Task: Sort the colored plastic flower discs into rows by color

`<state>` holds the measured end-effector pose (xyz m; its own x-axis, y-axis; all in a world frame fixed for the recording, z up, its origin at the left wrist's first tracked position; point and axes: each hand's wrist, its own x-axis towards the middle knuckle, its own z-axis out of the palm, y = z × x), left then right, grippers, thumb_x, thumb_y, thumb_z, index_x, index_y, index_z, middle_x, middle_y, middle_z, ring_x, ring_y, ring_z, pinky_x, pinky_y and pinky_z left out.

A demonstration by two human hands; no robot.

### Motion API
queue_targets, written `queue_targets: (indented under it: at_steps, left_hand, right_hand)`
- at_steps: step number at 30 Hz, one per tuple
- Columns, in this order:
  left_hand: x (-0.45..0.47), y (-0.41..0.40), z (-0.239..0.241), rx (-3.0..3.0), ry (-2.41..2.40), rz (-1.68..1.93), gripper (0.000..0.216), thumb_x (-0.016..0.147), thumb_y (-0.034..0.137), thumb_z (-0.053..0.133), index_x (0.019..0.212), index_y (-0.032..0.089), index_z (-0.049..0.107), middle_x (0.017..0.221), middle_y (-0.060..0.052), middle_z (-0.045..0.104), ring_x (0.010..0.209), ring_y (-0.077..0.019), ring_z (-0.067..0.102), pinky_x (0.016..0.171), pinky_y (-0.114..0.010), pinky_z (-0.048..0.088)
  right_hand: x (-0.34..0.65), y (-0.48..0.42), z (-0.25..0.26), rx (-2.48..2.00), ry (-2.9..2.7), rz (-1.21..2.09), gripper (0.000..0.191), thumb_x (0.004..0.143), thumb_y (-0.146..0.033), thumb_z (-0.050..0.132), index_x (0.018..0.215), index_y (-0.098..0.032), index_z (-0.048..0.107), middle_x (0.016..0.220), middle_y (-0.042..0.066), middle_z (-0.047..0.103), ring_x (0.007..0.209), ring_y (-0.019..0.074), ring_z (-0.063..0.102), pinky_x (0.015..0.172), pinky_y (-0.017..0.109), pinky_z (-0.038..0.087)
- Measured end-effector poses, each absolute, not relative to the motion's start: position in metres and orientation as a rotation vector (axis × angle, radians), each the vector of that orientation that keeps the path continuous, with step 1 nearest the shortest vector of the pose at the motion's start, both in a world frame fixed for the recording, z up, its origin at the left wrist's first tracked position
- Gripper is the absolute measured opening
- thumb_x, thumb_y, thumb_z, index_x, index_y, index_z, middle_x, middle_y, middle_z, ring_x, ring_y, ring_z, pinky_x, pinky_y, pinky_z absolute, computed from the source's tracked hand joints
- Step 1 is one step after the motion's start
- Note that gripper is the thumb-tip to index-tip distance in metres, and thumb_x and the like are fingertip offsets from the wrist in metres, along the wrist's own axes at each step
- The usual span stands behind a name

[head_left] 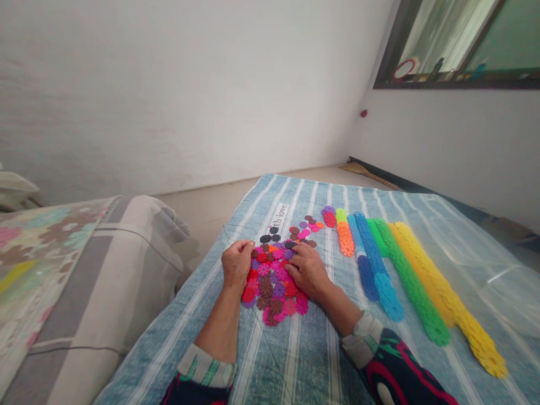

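Note:
A heap of small flower-shaped plastic discs (274,284) in red, pink, purple and brown lies on a blue striped cloth (295,360). My left hand (237,263) rests at the heap's left edge with its fingers curled; whether it holds a disc is hidden. My right hand (307,269) lies flat on the heap's right side, fingers spread on the discs. To the right run sorted rows of discs: orange (346,238), blue (375,270), green (411,281) and yellow (447,298).
A folded quilt and a floral pillow (84,270) lie to the left of the cloth. Clear plastic sheeting (485,264) covers the cloth's right side. White walls stand behind, and a dark-framed window (459,50) is at the upper right.

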<state>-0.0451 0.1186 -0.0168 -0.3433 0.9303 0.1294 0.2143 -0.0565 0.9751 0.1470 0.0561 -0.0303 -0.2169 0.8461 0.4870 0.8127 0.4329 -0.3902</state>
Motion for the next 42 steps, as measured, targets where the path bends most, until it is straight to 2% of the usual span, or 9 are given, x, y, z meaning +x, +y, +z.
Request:
queue_targets:
  at_steps: [4,7,10,15,22,31,42]
  left_hand:
    - [-0.047,0.117,-0.018,1.350,1.575,1.388,0.021,0.064,0.036,0.064,0.071,0.017,0.073,0.065,0.000,0.070,0.066,-0.0177,0.063,0.069,-0.028,0.047]
    - [-0.046,0.116,-0.019,1.415,1.528,1.347,0.019,0.063,0.034,0.065,0.069,0.018,0.072,0.086,-0.004,0.075,0.078,-0.0198,0.067,0.078,-0.030,0.049]
    - [-0.046,0.114,-0.019,1.486,1.459,1.296,0.018,0.062,0.037,0.066,0.061,0.018,0.068,0.104,-0.008,0.073,0.088,-0.0228,0.068,0.087,-0.034,0.049]
    - [-0.050,0.112,-0.016,1.716,1.375,1.147,0.017,0.061,0.036,0.069,0.056,0.020,0.066,0.114,-0.010,0.070,0.111,-0.0278,0.061,0.104,-0.040,0.040]
    - [-0.058,0.112,-0.008,1.918,1.284,0.938,0.012,0.059,0.033,0.071,0.060,0.021,0.070,0.128,-0.010,0.063,0.124,-0.0305,0.053,0.112,-0.044,0.031]
    - [-0.059,0.118,-0.014,2.041,1.322,0.879,0.012,0.056,0.028,0.074,0.066,0.022,0.072,0.126,-0.009,0.064,0.127,-0.0320,0.050,0.112,-0.049,0.032]
    - [-0.061,0.120,-0.011,2.079,1.331,0.839,0.027,0.057,0.031,0.074,0.082,0.022,0.077,0.127,-0.011,0.063,0.127,-0.0327,0.051,0.113,-0.048,0.032]
  right_hand:
    - [0.149,0.059,-0.036,-1.380,-2.026,0.084,0.011,0.084,-0.022,0.066,0.074,-0.019,0.070,0.102,0.010,0.063,0.108,0.0251,0.052,0.095,0.042,0.044]
    - [0.148,0.059,-0.036,-1.370,-2.016,0.075,0.007,0.084,-0.022,0.064,0.082,-0.020,0.071,0.106,0.011,0.063,0.110,0.0258,0.051,0.097,0.044,0.043]
    - [0.145,0.057,-0.033,-1.375,-2.042,0.049,0.010,0.085,-0.021,0.063,0.090,-0.020,0.072,0.111,0.012,0.062,0.115,0.0274,0.049,0.099,0.046,0.042]
    - [0.143,0.055,-0.031,-1.418,-2.072,0.034,0.016,0.086,-0.022,0.062,0.097,-0.021,0.073,0.119,0.013,0.060,0.122,0.0292,0.046,0.102,0.048,0.041]
    - [0.142,0.055,-0.029,-1.446,-2.087,0.050,0.019,0.087,-0.022,0.061,0.101,-0.022,0.074,0.123,0.013,0.058,0.126,0.0303,0.044,0.103,0.048,0.040]
    - [0.141,0.054,-0.026,-1.461,-2.137,0.066,0.020,0.087,-0.022,0.063,0.104,-0.023,0.073,0.129,0.013,0.054,0.130,0.0316,0.038,0.104,0.051,0.037]
    - [0.139,0.055,-0.019,-1.474,-2.133,0.124,0.015,0.085,-0.021,0.065,0.097,-0.020,0.073,0.125,0.013,0.057,0.129,0.0300,0.040,0.106,0.048,0.034]
